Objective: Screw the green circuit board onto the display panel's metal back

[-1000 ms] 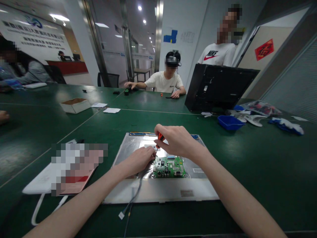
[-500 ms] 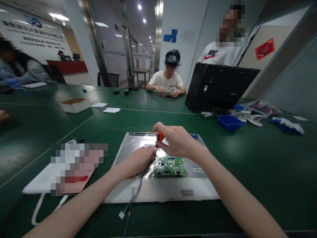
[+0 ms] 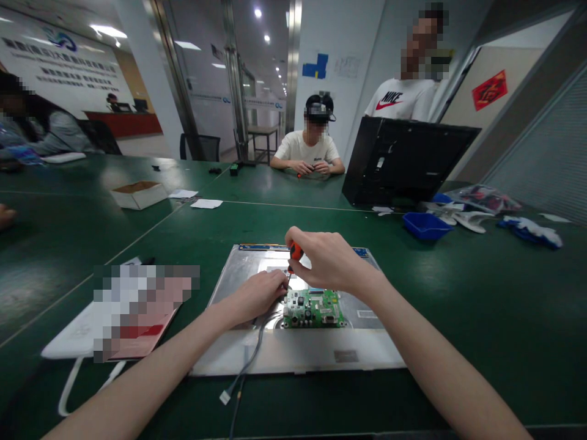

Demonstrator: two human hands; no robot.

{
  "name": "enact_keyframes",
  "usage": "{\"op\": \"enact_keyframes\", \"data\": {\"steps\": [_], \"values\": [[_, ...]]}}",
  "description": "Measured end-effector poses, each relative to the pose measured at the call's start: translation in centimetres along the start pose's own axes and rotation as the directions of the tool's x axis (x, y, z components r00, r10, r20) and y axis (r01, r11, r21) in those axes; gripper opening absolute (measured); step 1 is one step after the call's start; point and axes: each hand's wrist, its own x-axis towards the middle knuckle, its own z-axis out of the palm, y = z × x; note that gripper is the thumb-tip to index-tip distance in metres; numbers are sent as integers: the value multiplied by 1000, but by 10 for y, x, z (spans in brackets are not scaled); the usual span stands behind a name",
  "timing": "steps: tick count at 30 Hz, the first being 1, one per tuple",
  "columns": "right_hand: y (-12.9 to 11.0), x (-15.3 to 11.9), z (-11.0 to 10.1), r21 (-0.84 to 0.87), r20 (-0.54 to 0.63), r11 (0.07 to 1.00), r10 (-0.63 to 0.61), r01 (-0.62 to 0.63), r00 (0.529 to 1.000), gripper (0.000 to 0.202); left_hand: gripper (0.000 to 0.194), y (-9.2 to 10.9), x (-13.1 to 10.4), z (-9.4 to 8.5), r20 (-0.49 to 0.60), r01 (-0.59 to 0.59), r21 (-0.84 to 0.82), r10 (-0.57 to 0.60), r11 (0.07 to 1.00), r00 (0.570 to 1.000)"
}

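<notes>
My right hand [image 3: 328, 260] is closed around an orange and black screwdriver [image 3: 295, 252], its shaft pointing down to the upper left corner of a green circuit board [image 3: 313, 308]. The board lies on the metal back of a display panel [image 3: 298, 354]. My left hand [image 3: 265, 293] rests on the panel left of the board, its fingers pinched together by the screwdriver's tip; what they hold, if anything, is hidden. A grey cable [image 3: 257, 351] runs from under that hand over the panel's front edge to a white connector [image 3: 224, 397].
A black monitor casing [image 3: 408, 162] stands at the back right, near a blue tray [image 3: 426, 226] and gloves [image 3: 532, 232]. Left are an open box [image 3: 140, 194], papers [image 3: 206, 203] and a white device [image 3: 77, 330] with a cord. Other people are around the table.
My hands and the screwdriver have hardly moved. Across the table, the seated person's hands have come closer together.
</notes>
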Motion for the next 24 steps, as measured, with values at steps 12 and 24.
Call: {"op": "enact_keyframes", "data": {"steps": [12,24], "values": [[0,-1,-1,-17,-12,1000,-18,18,1000,21,11,-3,-1,1,-6,0,-46,0,999,1000],[-1,-1,-1,-41,-28,999,-3,2,1000,18,12,-5,0,3,-3,-2,-46,2,999,1000]]}}
